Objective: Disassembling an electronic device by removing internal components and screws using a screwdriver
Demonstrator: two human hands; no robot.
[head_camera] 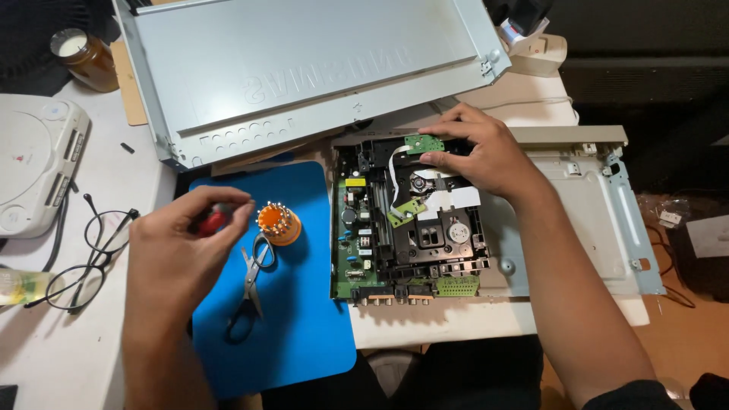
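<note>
Head view: the left hand (178, 243) is hovering over the left edge of the blue rectangular mat (304, 304) on the white worktop (68, 342), its grip pinching a small red-handled screwdriver (213, 221) between thumb and fingertips, just beside the orange round bit holder (279, 224) and above the grey metal scissors (253, 282). The right hand (486, 152) is resting on the opened disc player chassis (562, 220), its fingers bent and pressing on the small green circuit board (423, 143) at the rear of the black disc drive mechanism (433, 228); whether it is pinching the board or only holding it down, I cannot tell. A white flat ribbon cable (395, 171) is running from that board down toward a second small green board (406, 211). The green power board with capacitors (355, 235) is lying exposed along the chassis's left side. The removed grey sheet-metal cover (304, 68) is lying upside down behind the mat. Off to the left: a white game console (34, 163), black wire-rimmed glasses (91, 258), an amber glass jar (83, 57). Risks, as judged: pulling the small board while the ribbon is attached could be tearing the cable or its connector; fingers straying to the power board's capacitors could be meeting stored charge; the screwdriver tip slipping could be scratching traces; loose screws could be rolling off the mat.
</note>
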